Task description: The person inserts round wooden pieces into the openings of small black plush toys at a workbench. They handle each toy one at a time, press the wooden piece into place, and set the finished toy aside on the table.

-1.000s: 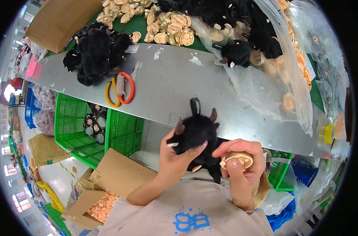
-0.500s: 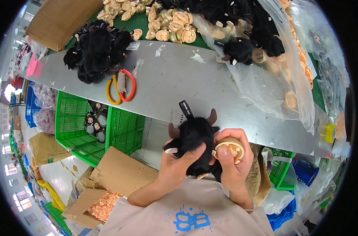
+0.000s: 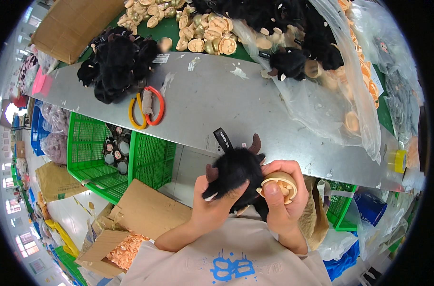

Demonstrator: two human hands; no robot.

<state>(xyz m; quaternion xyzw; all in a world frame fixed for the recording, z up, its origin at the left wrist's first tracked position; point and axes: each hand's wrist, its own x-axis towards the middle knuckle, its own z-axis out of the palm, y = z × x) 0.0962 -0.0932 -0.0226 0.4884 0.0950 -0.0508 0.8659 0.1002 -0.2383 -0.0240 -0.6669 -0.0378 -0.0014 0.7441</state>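
Just in front of my chest, a black plush toy (image 3: 238, 169) with brown horns hangs over the near table edge. My left hand (image 3: 214, 205) is closed round its lower left side, thumb pressed into the fur. A black tag loop (image 3: 222, 139) sticks up from its top. In my right hand (image 3: 288, 200) is a round, hollow beige plastic face piece (image 3: 281, 183), its inner side turned up and my thumb inside its rim. The piece sits close against the toy's right side; whether the two touch is hidden by my fingers.
Black plush toys (image 3: 114, 66) are piled at the table's left, beside scissors (image 3: 148, 107) with red and yellow handles. Beige and gold plastic pieces (image 3: 210, 33) lie at the back. Plastic sheeting (image 3: 331, 114) covers the right. Green baskets (image 3: 98, 178) and a cardboard box (image 3: 148, 209) stand below, left.
The plush toy has tilted and turned slightly in my left hand, its horned top shifting a little. My right hand keeps the face piece nearly in place.
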